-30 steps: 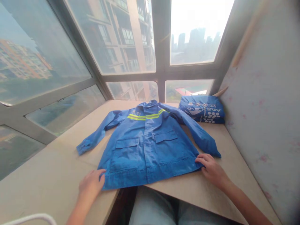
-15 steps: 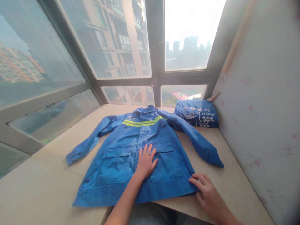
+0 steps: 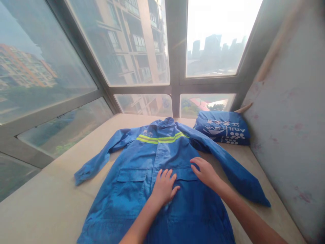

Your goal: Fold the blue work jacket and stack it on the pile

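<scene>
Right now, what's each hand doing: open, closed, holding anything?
Left hand: open, palm flat on the blue jacket, holding nothing.
Right hand: open, fingers resting on the jacket, holding nothing.

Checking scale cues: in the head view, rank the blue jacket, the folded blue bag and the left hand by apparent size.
1. blue jacket, by far the largest.
2. folded blue bag.
3. left hand, though it is nearer the camera, so the gap to the bag is unsure.

A blue jacket (image 3: 142,189) with yellow-green stripes lies spread front-up on the counter (image 3: 50,203), sleeves out to both sides. The left hand (image 3: 164,187) and right hand (image 3: 205,171) rest flat on its middle, fingers spread. A folded blue bag (image 3: 223,128) sits by the window corner.
</scene>
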Motion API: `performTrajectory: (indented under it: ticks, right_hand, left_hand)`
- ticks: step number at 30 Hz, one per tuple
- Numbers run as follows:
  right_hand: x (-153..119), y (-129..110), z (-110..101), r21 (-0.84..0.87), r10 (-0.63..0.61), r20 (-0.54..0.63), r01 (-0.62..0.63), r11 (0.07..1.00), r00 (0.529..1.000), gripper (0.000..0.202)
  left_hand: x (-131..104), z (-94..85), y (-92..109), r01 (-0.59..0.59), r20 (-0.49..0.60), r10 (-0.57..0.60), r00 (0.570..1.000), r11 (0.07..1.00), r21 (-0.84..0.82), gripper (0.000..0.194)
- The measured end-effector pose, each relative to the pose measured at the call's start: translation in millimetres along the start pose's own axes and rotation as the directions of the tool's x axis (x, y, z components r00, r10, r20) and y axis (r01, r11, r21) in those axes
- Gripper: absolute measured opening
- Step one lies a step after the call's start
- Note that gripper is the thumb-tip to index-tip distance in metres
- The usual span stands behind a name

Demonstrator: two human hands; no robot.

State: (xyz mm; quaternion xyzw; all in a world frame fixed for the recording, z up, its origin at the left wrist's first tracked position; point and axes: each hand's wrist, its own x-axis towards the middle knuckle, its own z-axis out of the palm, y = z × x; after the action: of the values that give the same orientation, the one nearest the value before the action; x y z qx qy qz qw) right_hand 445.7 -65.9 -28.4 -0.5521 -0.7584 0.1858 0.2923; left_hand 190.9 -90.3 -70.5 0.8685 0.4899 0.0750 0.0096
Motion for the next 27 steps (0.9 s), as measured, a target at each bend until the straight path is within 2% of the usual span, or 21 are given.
performTrajectory:
  ticks: [3,6,9,12,16,22,27]
  right_hand:
    - [76.6,-11.5,33.6,-0.120,-0.074,0.028,0.077,0.990,0.997,0.031]
    - [134.1,-13.1,67.2,-0.241,-0.125,0.123,0.151,0.959,0.985,0.041]
    - [167.8,0.4,96.0,-0.328,0.001,0.146,0.047,0.943,0.989,0.052]
    - [183.6,19.6,117.6,-0.391,0.149,0.078,-0.108,0.914,0.986,0.054]
    - [201.2,36.6,132.1,-0.445,0.163,0.041,-0.128,0.886,0.986,0.054]
    - [253.3,52.0,131.6,-0.481,0.259,0.063,-0.198,0.854,0.964,0.062]
    - [307.1,60.8,122.8,-0.461,0.335,0.105,-0.252,0.851,0.936,0.057]
  left_hand:
    - [37.4,-16.3,-39.8,0.043,-0.036,-0.043,0.998,0.999,-0.005,0.044]
    - [66.1,-16.4,-82.6,0.132,-0.049,-0.131,0.990,0.991,0.014,0.043]
    - [71.2,-2.7,-106.0,0.177,-0.023,-0.177,0.984,0.984,0.009,0.046]
    - [61.0,10.1,-105.0,0.199,-0.034,-0.198,0.980,0.980,0.023,0.054]
    - [50.6,16.8,-87.2,0.226,-0.068,-0.222,0.973,0.971,0.073,0.060]
    - [50.9,16.8,-77.7,0.244,-0.061,-0.239,0.969,0.964,0.105,0.060]
    - [50.0,13.5,-77.6,0.246,-0.048,-0.243,0.969,0.967,0.070,0.061]
